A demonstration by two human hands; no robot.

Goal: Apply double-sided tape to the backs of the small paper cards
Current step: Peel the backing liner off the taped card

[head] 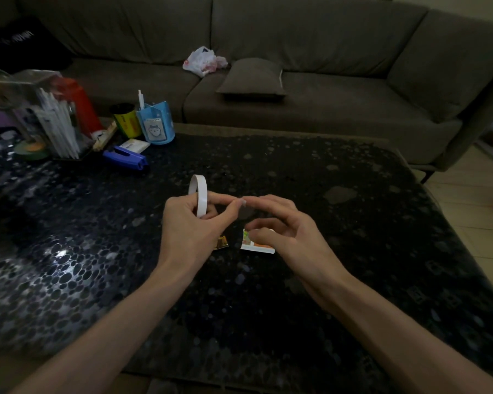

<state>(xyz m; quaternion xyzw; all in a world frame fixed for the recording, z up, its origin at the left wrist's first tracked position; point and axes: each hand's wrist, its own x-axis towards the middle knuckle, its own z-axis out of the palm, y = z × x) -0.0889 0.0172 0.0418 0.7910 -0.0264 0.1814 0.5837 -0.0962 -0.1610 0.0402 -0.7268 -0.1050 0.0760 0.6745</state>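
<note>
My left hand [191, 223] grips a white roll of double-sided tape [199, 191], held upright above the dark table. Its fingertips meet those of my right hand [276, 223] at a small pale bit of tape [243, 201], which the two hands pinch between them. Below the hands, small paper cards lie on the table: a dark one [222, 242] half hidden under my left hand, and a small stack of colourful ones [258, 245] partly hidden under my right fingers.
The dark pebble-patterned table [339, 223] carries clutter at its far left: a blue stapler [125, 159], a blue pen holder [155, 123], a yellow can [125, 120], a clear straw box [54, 129]. A grey sofa [296, 81] stands behind.
</note>
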